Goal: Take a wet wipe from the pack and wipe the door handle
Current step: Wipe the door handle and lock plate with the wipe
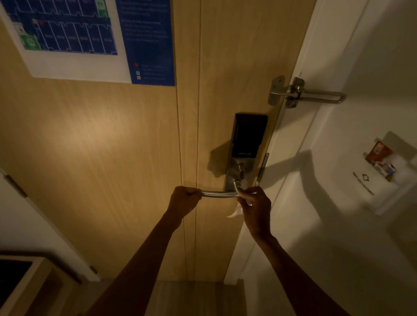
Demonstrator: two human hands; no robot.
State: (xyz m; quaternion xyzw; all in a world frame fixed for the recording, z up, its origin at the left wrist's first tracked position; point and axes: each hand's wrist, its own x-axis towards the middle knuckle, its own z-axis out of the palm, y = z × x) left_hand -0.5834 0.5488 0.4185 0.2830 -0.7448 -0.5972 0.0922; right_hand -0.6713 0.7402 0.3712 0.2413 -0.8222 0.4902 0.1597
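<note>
A silver lever door handle (pixel 218 194) sticks out to the left from a metal lock plate on the wooden door (pixel 106 163). My left hand (pixel 184 200) is shut around the handle's free left end. My right hand (pixel 254 207) pinches a white wet wipe (pixel 236 208) against the handle's right end, close to the plate, and a corner of the wipe hangs down below my fingers. The wipe pack is not in view.
A black electronic lock box (pixel 248 136) sits above the handle. A metal swing-bar guard (pixel 305 94) bridges door and frame. On the white wall to the right is a key-card holder (pixel 387 170). An evacuation plan (pixel 87 36) hangs on the door. A cabinet (pixel 13 284) stands at lower left.
</note>
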